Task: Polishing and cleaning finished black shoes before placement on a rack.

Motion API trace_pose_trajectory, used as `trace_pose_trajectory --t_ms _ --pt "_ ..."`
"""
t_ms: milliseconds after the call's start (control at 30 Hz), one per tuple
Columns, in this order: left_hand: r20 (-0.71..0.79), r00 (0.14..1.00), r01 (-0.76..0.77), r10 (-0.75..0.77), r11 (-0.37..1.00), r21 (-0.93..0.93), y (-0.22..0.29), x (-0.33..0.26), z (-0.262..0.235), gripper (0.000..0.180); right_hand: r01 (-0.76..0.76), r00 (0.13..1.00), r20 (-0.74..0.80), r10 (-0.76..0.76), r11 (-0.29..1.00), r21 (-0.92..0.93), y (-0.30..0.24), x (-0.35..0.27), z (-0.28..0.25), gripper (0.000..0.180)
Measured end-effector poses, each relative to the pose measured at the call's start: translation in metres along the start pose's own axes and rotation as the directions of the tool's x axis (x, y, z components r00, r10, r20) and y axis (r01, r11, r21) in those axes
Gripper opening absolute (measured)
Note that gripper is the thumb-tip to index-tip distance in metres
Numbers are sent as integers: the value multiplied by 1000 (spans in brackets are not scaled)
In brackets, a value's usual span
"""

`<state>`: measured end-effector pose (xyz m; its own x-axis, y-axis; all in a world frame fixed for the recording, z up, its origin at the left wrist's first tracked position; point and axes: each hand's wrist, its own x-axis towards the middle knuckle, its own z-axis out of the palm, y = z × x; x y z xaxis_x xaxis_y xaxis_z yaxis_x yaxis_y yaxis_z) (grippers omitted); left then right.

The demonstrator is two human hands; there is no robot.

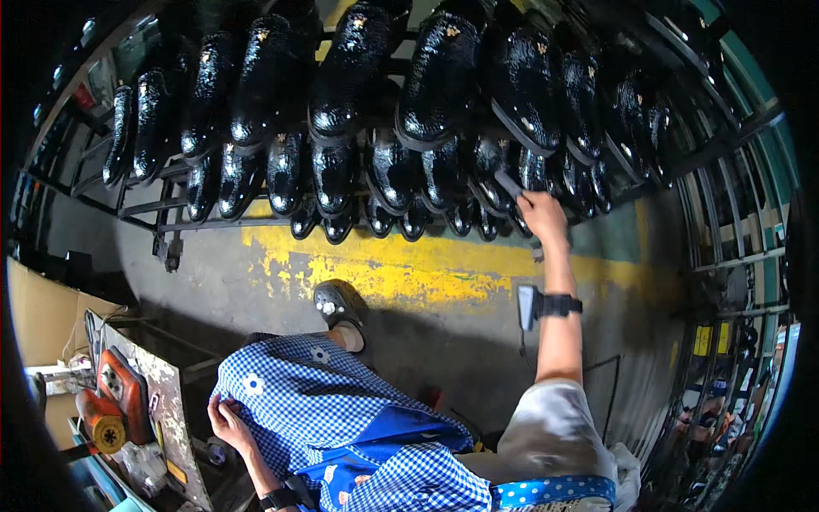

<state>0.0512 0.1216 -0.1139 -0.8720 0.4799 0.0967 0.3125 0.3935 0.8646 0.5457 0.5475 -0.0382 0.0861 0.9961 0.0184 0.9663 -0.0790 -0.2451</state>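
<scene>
My right hand (pixel 543 215) reaches forward to the shoe rack, its fingers closed round a small grey bar-shaped thing (pixel 509 182), whose exact kind I cannot make out. It is close in front of the glossy black shoes (pixel 492 171) of the middle tier; whether it touches one I cannot tell. By my lap, my left hand (pixel 230 422) is empty, fingers loosely apart against my blue checked apron (pixel 290 384). Large black shoes (pixel 439 81) with small gold-coloured ornaments fill the upper tier, and smaller-looking ones (pixel 380 218) show below.
Dark metal bars (pixel 175 205) carry the shoes. A worn side table (pixel 175 401) at lower left holds an orange-red tool (pixel 119 392) and crumpled clear plastic (pixel 143 465). Another rack (pixel 734 264) stands at right. Worn yellow paint (pixel 384 273) marks the grey floor.
</scene>
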Motion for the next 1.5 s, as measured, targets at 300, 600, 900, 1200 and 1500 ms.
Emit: trace_pose_trajectory --t_ms 300,600,900,1200,1500 --pt "13 1000 -12 12 1000 1 -5 3 -2 21 -35 991 -132 34 999 -1 -1 7 -18 28" --pt "-27 999 46 -47 999 -27 2 -3 -7 21 -80 969 233 77 997 4 -5 13 -25 29" --pt "-3 997 81 -81 997 2 -4 1 -7 20 51 820 533 -208 954 294 127 -42 35 39" --pt "-10 999 32 -32 998 51 -7 6 -3 20 -204 704 -239 669 512 834 224 -5 93 36" --pt "-64 998 -12 20 991 130 16 -1 -10 21 -341 556 353 753 -180 922 173 58 46 59"
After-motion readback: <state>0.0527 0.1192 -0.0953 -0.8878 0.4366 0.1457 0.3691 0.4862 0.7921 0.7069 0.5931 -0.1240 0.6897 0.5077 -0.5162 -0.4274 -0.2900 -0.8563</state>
